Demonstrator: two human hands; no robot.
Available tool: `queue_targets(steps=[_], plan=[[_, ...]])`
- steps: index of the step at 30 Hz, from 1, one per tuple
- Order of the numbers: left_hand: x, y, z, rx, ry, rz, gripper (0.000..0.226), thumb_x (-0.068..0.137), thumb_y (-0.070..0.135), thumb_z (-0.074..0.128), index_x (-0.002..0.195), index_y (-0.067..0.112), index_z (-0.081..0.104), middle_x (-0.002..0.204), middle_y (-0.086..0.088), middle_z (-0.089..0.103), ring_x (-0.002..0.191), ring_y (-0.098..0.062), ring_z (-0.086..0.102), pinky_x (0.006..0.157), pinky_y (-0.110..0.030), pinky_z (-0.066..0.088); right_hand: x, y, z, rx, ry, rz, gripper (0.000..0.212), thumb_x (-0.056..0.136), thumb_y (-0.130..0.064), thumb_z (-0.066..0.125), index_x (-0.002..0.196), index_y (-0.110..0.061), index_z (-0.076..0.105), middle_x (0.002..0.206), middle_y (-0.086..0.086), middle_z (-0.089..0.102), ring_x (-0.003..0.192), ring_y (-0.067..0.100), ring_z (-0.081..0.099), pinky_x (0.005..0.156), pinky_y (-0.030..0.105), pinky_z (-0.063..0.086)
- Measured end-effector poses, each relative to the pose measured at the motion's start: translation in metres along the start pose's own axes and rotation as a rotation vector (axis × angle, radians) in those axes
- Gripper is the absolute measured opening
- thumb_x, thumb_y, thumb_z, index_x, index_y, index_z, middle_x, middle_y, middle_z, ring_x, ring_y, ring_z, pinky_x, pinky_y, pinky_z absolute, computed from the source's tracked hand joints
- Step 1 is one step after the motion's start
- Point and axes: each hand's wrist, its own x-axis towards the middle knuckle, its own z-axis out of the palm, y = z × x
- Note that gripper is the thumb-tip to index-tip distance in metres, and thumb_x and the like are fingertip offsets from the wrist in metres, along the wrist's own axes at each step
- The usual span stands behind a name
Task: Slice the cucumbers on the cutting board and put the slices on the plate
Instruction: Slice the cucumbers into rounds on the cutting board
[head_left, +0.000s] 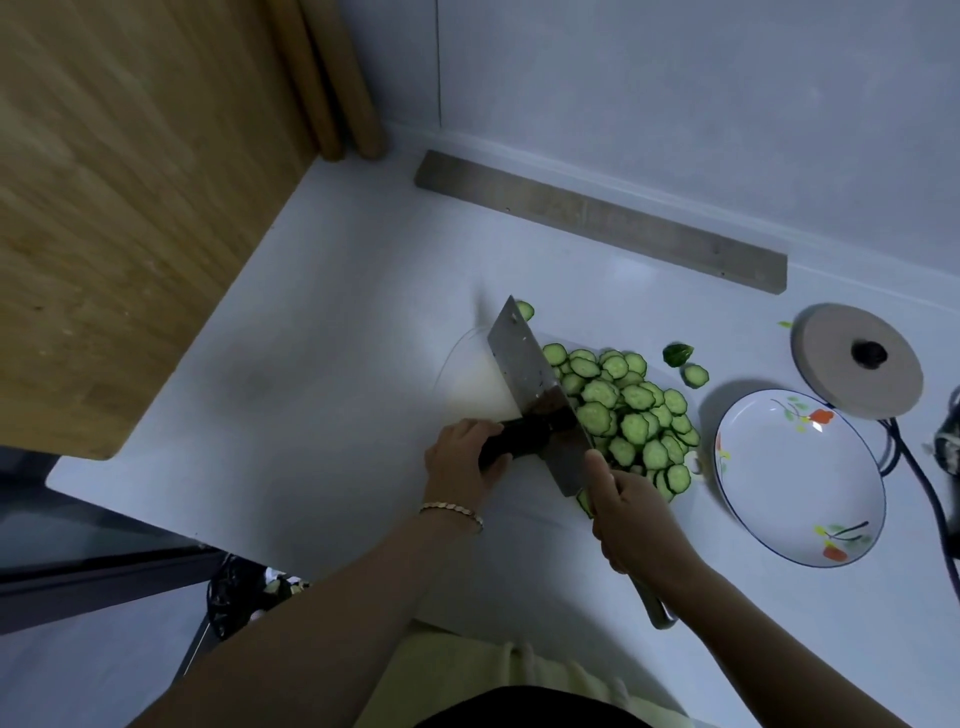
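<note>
Slicing looks nearly done: slices (634, 415) pile on the board (472, 379), and the plate (800, 493) holds 0. The left hand (457, 462) grips the last cucumber (519, 441) piece; the right hand (628, 519) grips the knife (524, 358).

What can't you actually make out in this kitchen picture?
Head view only:
- Uncut cucumber: mostly covered by the left hand and the cleaver, so its length is unclear.
- Cleaver handle: wrapped in the right hand.
- Cucumber slices: overlapping in a pile, uncountable.
- Dark object with cables: cut off by the right edge.
- Cutting board: pale outline fades into the white counter.
</note>
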Motion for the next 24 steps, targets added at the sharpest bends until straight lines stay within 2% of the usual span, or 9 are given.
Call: queue_targets(steps=[3,8,11,14,16,18,21,24], plan=[[0.002,-0.002,0.001,0.028,0.024,0.059,0.031,0.058,0.018,0.069,0.087,0.008,0.072,0.087,-0.009,0.07,0.08,-0.035,0.066,0.062,-0.049,0.054,0.002,0.002,0.004,-0.039,0.011,0.004,0.052,0.095,-0.05,0.036,0.06,-0.013,0.031,0.051,0.004,0.032,0.046,0.019,0.031,0.053,0.031,0.028],[0.0,-0.008,0.006,-0.006,0.05,0.038,0.036,0.07,0.036,0.055,0.091,0.012,0.072,0.093,-0.006,0.069,0.093,-0.017,0.054,0.071,-0.049,0.054,0.007,0.001,0.021,-0.121,0.011,0.015,0.054,0.098,-0.045,0.033,0.056,-0.01,0.032,0.048,0.003,0.037,0.045,0.018,0.038,0.051,0.029,0.033],[-0.002,-0.008,0.006,0.012,0.018,0.024,0.032,0.072,0.031,0.059,0.096,0.012,0.071,0.099,-0.008,0.068,0.095,-0.023,0.057,0.075,-0.05,0.053,0.008,0.002,0.03,-0.145,0.037,-0.004,0.053,0.099,-0.041,0.033,0.054,-0.012,0.027,0.049,0.0,0.033,0.047,0.015,0.034,0.05,0.029,0.027],[-0.008,-0.011,0.005,0.016,-0.009,0.04,0.038,0.071,0.017,0.056,0.106,0.005,0.068,0.109,-0.019,0.061,0.098,-0.036,0.059,0.081,-0.051,0.051,0.012,0.009,0.029,-0.007,0.029,0.06,0.053,0.097,-0.046,0.034,0.055,-0.013,0.035,0.048,0.001,0.038,0.045,0.017,0.038,0.053,0.03,0.034],[-0.009,-0.01,0.003,-0.002,0.003,0.047,0.04,0.072,0.013,0.051,0.108,0.004,0.067,0.106,-0.021,0.059,0.092,-0.04,0.06,0.078,-0.05,0.052,0.013,0.009,0.021,0.094,0.005,0.116,0.053,0.097,-0.047,0.035,0.059,-0.011,0.04,0.047,0.002,0.038,0.041,0.018,0.038,0.045,0.026,0.034],[-0.007,-0.006,0.003,-0.022,0.034,0.057,0.037,0.073,0.016,0.05,0.102,0.001,0.068,0.099,-0.02,0.062,0.085,-0.039,0.06,0.074,-0.046,0.05,0.01,0.007,0.012,0.139,-0.018,0.125,0.051,0.096,-0.047,0.035,0.062,-0.011,0.038,0.046,0.002,0.035,0.038,0.016,0.033,0.04,0.021,0.029],[-0.004,-0.001,0.005,-0.046,0.055,0.044,0.03,0.069,0.014,0.054,0.092,0.0,0.066,0.092,-0.018,0.064,0.08,-0.039,0.061,0.07,-0.042,0.047,0.003,0.004,0.0,0.171,-0.022,0.104,0.048,0.096,-0.046,0.037,0.061,-0.015,0.031,0.045,-0.001,0.028,0.036,0.014,0.025,0.04,0.018,0.023],[-0.003,-0.002,0.006,-0.044,0.07,0.058,0.027,0.065,0.009,0.057,0.088,0.0,0.066,0.087,-0.017,0.064,0.075,-0.039,0.062,0.065,-0.043,0.05,0.001,0.002,-0.004,0.093,-0.018,0.042,0.05,0.095,-0.047,0.037,0.058,-0.014,0.032,0.041,-0.004,0.03,0.035,0.014,0.028,0.043,0.021,0.025]])
